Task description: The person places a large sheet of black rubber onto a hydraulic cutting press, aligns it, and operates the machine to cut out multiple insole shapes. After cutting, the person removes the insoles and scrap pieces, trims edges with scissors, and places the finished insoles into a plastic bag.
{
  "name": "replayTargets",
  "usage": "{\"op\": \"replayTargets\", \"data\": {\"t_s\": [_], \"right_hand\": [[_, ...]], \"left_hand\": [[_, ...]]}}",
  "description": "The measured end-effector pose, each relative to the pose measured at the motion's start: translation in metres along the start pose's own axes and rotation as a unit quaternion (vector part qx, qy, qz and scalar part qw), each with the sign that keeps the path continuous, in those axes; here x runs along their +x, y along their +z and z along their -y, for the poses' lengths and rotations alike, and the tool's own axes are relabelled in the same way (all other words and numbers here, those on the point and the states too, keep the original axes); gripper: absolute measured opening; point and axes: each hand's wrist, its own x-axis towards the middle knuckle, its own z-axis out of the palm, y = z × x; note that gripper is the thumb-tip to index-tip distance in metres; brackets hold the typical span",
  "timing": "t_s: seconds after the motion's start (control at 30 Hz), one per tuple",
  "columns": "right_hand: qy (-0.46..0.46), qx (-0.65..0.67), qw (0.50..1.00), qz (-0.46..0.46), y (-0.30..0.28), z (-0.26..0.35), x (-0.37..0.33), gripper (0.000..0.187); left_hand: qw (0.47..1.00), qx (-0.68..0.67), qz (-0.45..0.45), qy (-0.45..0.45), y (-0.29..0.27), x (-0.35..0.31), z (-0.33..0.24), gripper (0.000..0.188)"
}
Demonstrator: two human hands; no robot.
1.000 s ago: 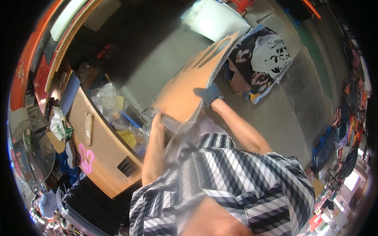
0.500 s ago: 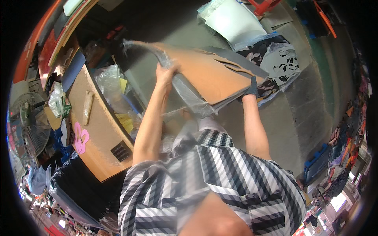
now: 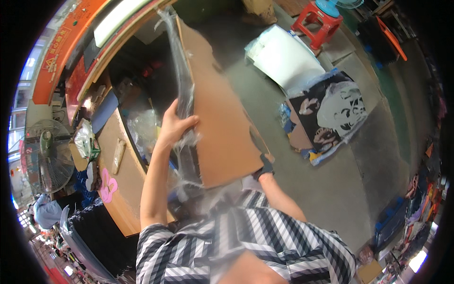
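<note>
Because the cardboard sheet [image 3: 222,123], raised upright above the workbench [image 3: 118,189], looks light, stiff and slippery under its plastic film [image 3: 182,75], we judge opposite edges best, where our left hand [image 3: 172,125] clasps and our gloved right hand [image 3: 266,168] pinches.

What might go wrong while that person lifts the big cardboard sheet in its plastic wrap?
The left hand grips the brown cardboard sheet through loose clear plastic wrap, which may slip or tear. The right hand, in a dark glove, holds only a lower corner, so the tall sheet could tip or bend. Its raised end is near the workbench and the clutter on it, so it may knock something over.
</note>
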Motion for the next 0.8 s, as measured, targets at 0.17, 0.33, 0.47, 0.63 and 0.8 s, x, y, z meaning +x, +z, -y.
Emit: {"op": "replayTargets", "data": {"t_s": [0.17, 0.33, 0.47, 0.63, 0.8], "right_hand": [[0.007, 0.012, 0.999, 0.040, 0.007, -0.018, 0.003, 0.052], [-0.012, 0.022, 0.997, 0.076, 0.023, 0.016, -0.009, 0.052], [-0.055, 0.034, 0.990, 0.126, 0.049, 0.055, -0.020, 0.053], [-0.138, 0.044, 0.961, 0.237, 0.122, 0.105, -0.052, 0.053], [-0.141, 0.068, 0.904, 0.397, 0.218, 0.128, -0.107, 0.056]], "left_hand": [[0.982, 0.180, -0.051, 0.021, 0.001, -0.005, -0.016, 0.040], [0.977, 0.202, -0.048, 0.041, 0.024, 0.014, -0.037, 0.043], [0.973, 0.197, -0.038, 0.118, 0.043, 0.027, -0.074, 0.038], [0.976, 0.117, -0.019, 0.183, 0.053, 0.019, -0.148, 0.033], [0.947, 0.088, -0.076, 0.298, 0.012, -0.030, -0.204, 0.025]]}}
